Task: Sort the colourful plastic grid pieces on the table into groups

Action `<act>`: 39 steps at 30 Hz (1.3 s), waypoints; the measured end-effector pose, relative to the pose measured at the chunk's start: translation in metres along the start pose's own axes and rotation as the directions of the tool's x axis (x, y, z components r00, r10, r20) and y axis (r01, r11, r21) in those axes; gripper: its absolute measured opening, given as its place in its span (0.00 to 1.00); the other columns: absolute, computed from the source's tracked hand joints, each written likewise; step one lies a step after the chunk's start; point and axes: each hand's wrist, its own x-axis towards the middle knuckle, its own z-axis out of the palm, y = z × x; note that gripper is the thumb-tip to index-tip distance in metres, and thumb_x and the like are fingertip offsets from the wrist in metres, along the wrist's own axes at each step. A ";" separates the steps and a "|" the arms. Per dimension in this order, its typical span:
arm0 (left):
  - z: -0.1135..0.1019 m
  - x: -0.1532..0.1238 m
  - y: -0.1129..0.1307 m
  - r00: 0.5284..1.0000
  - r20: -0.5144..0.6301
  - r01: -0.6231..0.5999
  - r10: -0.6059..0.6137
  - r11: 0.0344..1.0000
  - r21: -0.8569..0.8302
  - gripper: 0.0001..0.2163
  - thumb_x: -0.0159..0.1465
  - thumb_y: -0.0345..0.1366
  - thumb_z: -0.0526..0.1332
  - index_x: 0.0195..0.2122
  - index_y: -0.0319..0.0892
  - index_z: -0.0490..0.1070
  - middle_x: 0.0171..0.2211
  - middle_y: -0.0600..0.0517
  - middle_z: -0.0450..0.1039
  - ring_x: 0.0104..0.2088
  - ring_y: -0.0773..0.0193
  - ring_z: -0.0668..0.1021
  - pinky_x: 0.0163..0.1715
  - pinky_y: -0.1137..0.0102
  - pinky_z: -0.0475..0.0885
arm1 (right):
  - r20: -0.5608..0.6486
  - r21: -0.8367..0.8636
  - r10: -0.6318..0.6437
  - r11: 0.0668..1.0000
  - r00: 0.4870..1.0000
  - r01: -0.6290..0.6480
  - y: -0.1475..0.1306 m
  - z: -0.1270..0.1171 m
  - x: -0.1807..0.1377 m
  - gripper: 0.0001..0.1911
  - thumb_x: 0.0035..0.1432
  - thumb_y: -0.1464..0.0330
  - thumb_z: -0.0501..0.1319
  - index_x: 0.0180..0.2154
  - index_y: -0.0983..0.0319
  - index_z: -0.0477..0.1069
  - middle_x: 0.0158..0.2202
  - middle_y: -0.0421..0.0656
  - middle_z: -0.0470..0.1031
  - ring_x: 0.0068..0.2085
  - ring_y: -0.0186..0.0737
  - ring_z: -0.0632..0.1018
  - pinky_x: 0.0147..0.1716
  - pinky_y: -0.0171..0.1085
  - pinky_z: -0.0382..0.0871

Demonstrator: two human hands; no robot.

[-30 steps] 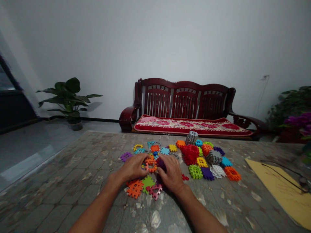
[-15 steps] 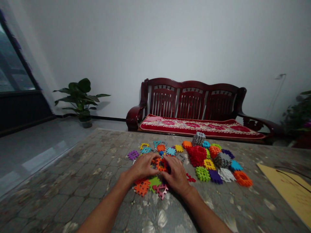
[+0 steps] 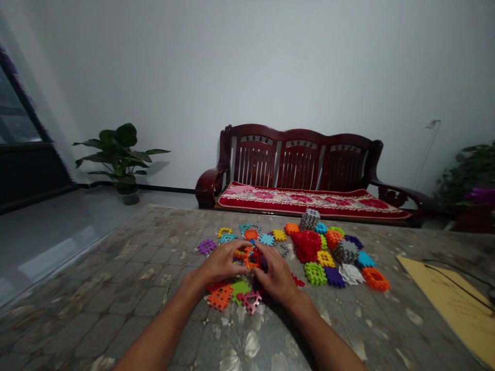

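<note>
Between my two hands is an orange interlocking block piece (image 3: 252, 258), its notched edges partly hidden by the fingers. My left hand (image 3: 221, 264) grips it from the left, thumb and fingers curved around that side. My right hand (image 3: 277, 277) holds its right side in the same way. Just below the hands lie a flat orange notched piece (image 3: 220, 297), a lime green one (image 3: 240, 290) and a pink one (image 3: 251, 301). A purple piece (image 3: 206, 247) rests left of my left hand, and a light blue one (image 3: 266, 239) sits beyond the fingers.
To the right stand a red assembled block shape (image 3: 308, 247) and grey stacked pieces (image 3: 310, 220), among several coloured blocks. A yellow sheet (image 3: 444, 304) with a dark cord lies at the table's right. Behind the patterned tabletop (image 3: 135, 268) is a wooden bench (image 3: 297, 159).
The view has turned slightly to the right. Both hands keep hold of the orange piece; the right thumb and fingers have shifted a little around it.
</note>
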 end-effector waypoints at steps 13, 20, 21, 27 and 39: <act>-0.029 -0.023 -0.079 0.519 -0.789 0.482 -0.330 0.875 -0.049 0.18 0.63 0.40 0.53 0.50 0.41 0.73 0.49 0.44 0.77 0.51 0.54 0.77 0.55 0.59 0.70 | -0.206 -0.042 0.236 0.968 0.950 -0.249 0.023 -0.104 0.030 0.34 0.52 0.67 0.65 0.61 0.56 0.65 0.52 0.47 0.77 0.50 0.46 0.78 0.53 0.48 0.71; -0.025 -0.026 -0.099 0.591 -0.689 0.639 -0.419 0.765 0.083 0.20 0.61 0.36 0.55 0.53 0.40 0.73 0.49 0.43 0.77 0.51 0.51 0.77 0.54 0.59 0.71 | -0.342 -0.081 0.392 0.893 0.854 -0.442 0.099 -0.184 0.029 0.38 0.49 0.61 0.67 0.61 0.59 0.64 0.50 0.49 0.78 0.45 0.47 0.79 0.46 0.46 0.75; -0.025 -0.025 -0.100 0.594 -0.682 0.642 -0.428 0.762 0.081 0.20 0.61 0.35 0.55 0.53 0.40 0.73 0.48 0.43 0.77 0.50 0.51 0.77 0.53 0.59 0.71 | -0.335 -0.098 0.413 0.878 0.847 -0.468 0.113 -0.193 0.028 0.39 0.48 0.61 0.68 0.61 0.60 0.64 0.49 0.49 0.78 0.44 0.46 0.80 0.44 0.46 0.76; -0.026 -0.026 -0.103 0.607 -0.648 0.654 -0.460 0.753 0.079 0.18 0.60 0.34 0.56 0.50 0.42 0.76 0.48 0.45 0.78 0.49 0.53 0.78 0.51 0.62 0.72 | -0.219 -0.287 0.618 0.699 0.755 -0.655 0.178 -0.227 0.019 0.39 0.45 0.70 0.68 0.60 0.64 0.64 0.49 0.52 0.78 0.42 0.46 0.80 0.42 0.42 0.75; -0.029 -0.025 -0.099 0.617 -0.609 0.685 -0.498 0.721 0.104 0.15 0.61 0.36 0.57 0.46 0.44 0.79 0.47 0.47 0.80 0.46 0.53 0.79 0.46 0.64 0.74 | -0.021 -0.332 0.680 0.687 0.733 -0.647 0.210 -0.226 0.033 0.42 0.39 0.80 0.65 0.60 0.66 0.67 0.50 0.52 0.78 0.43 0.43 0.80 0.38 0.33 0.73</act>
